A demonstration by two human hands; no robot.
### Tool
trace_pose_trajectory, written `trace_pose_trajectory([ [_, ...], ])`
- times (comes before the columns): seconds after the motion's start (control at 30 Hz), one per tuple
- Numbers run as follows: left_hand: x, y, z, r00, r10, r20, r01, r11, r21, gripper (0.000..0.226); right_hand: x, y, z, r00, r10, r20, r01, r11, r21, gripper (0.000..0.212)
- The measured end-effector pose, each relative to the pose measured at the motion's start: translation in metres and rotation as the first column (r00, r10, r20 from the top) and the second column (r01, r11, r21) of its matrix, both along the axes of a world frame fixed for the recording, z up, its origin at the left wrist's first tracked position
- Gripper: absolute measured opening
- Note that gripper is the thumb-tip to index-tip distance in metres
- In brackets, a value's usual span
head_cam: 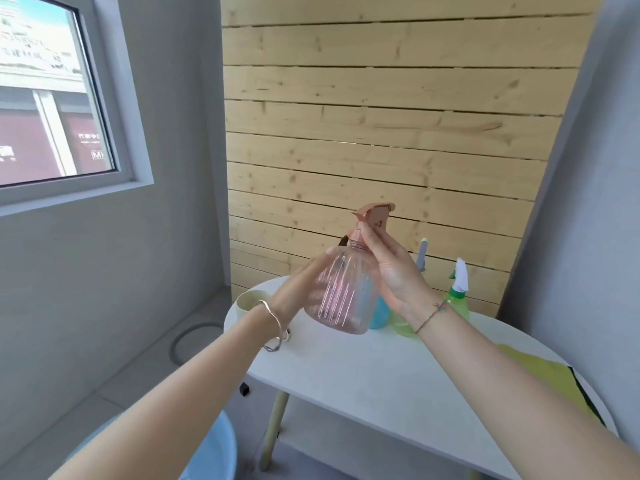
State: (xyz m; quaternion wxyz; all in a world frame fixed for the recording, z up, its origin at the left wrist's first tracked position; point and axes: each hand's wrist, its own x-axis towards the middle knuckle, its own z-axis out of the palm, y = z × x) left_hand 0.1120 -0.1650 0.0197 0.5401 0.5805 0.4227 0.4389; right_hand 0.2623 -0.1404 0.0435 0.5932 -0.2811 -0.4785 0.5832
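While up in the air, held from both sides

Holding the pink spray bottle [341, 292] over the far end of the white table [381, 382]. Looks lifted off the top, though hard to be sure. Almost upright, tipped just a little, with the pink trigger top [375, 211] highest of all. Clear pink sides with thin lines running down.

Gripping the thin neck under the trigger top with the right hand [394, 275], thumb and fingers curled tight round it. Wearing a thin string band [433, 315] on that wrist. Laying the left hand [298, 292] flat on the bottle's left side, fingers straight and a bit blurry, not curled round. Wearing a silver bangle [273, 323] on that wrist.

Just behind the pink bottle, on the table: a blue bottle [377, 315], partly hidden, and right beside it a green spray bottle [453, 301] with a white top. Further left, at the table's edge, a cream cup [247, 301]. On the near right part of the table, a yellow cloth [540, 372]. Down on the floor at the bottom left, a blue tub [216, 445]. Behind it all, a wall of pale wood planks [381, 133], with a window [45, 91] up on the left
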Motion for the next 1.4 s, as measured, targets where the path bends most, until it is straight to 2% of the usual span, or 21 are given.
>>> trace_pose_trajectory([
  [0.07, 0.003, -0.002, 0.001, 0.992, 0.113, -0.059, -0.105, 0.985, 0.134, 0.079, -0.002, 0.000, -0.001, 0.999, -0.019, 0.035, 0.019, 1.000, 0.006, 0.013],
  [0.13, 0.002, 0.001, 0.000, 0.987, 0.115, -0.113, -0.099, 0.985, 0.141, 0.083, -0.004, 0.001, -0.002, 0.998, 0.013, 0.054, -0.012, 1.000, -0.007, 0.013],
  [0.27, -0.010, -0.001, 0.005, 0.990, -0.081, 0.119, 0.099, 0.983, -0.152, 0.058, -0.004, 0.000, 0.002, 0.991, 0.130, 0.020, -0.128, 0.990, -0.061, 0.033],
  [0.33, -0.014, -0.001, 0.003, 0.978, -0.149, 0.148, 0.177, 0.965, -0.196, 0.058, -0.007, 0.002, 0.002, 0.993, 0.120, 0.000, -0.120, 0.990, -0.078, 0.034],
  [0.43, -0.009, -0.001, 0.000, 0.983, -0.094, 0.158, 0.126, 0.971, -0.204, 0.059, -0.015, 0.006, -0.003, 0.999, 0.040, -0.027, -0.042, 0.996, -0.077, 0.033],
  [0.5, -0.008, -0.002, -0.001, 0.994, -0.052, 0.096, 0.068, 0.983, -0.172, 0.069, -0.018, 0.006, -0.006, 0.999, 0.004, -0.032, -0.007, 0.996, -0.090, 0.030],
  [0.6, -0.014, -0.003, -0.001, 0.992, -0.111, -0.061, 0.104, 0.988, -0.114, 0.079, -0.018, 0.007, -0.008, 1.000, 0.003, -0.014, -0.004, 0.997, -0.081, 0.027],
  [0.77, -0.030, 0.002, -0.018, 0.988, -0.136, -0.070, 0.123, 0.978, -0.166, 0.063, -0.012, 0.014, 0.014, 0.980, -0.121, 0.156, 0.111, 0.991, 0.069, 0.017],
  [0.87, -0.035, 0.005, -0.036, 0.977, -0.153, -0.148, 0.124, 0.975, -0.186, 0.077, 0.001, 0.028, 0.046, 0.982, -0.158, 0.105, 0.146, 0.983, 0.112, 0.014],
  [0.93, -0.036, 0.005, -0.045, 0.964, -0.173, -0.203, 0.139, 0.976, -0.170, 0.073, 0.011, 0.037, 0.065, 0.980, -0.171, 0.104, 0.155, 0.978, 0.142, 0.014],
  [1.0, -0.035, 0.004, -0.049, 0.956, -0.167, -0.240, 0.135, 0.980, -0.145, 0.066, 0.018, 0.046, 0.074, 0.971, -0.155, 0.180, 0.124, 0.977, 0.173, 0.017],
  [1.1, -0.036, 0.010, -0.055, 0.960, -0.124, -0.250, 0.096, 0.988, -0.121, 0.067, 0.026, 0.061, 0.063, 0.896, -0.144, 0.419, 0.074, 0.981, 0.178, 0.018],
  [1.17, -0.037, 0.014, -0.060, 0.973, -0.071, -0.219, 0.048, 0.993, -0.107, 0.080, 0.030, 0.066, 0.044, 0.826, -0.138, 0.546, 0.079, 0.988, 0.129, 0.035],
  [1.23, -0.040, 0.018, -0.065, 0.986, -0.012, -0.164, -0.005, 0.995, -0.104, 0.084, 0.034, 0.070, 0.016, 0.754, -0.107, 0.648, 0.076, 0.994, 0.076, 0.040],
  [1.3, -0.043, 0.019, -0.071, 0.993, 0.025, -0.116, -0.037, 0.994, -0.100, 0.078, 0.037, 0.074, -0.016, 0.689, -0.074, 0.721, 0.069, 0.997, 0.037, 0.041],
  [1.4, -0.048, 0.019, -0.083, 0.995, 0.050, -0.090, -0.058, 0.995, -0.085, 0.074, 0.041, 0.079, -0.073, 0.591, -0.005, 0.806, 0.055, 0.998, -0.034, 0.029],
])
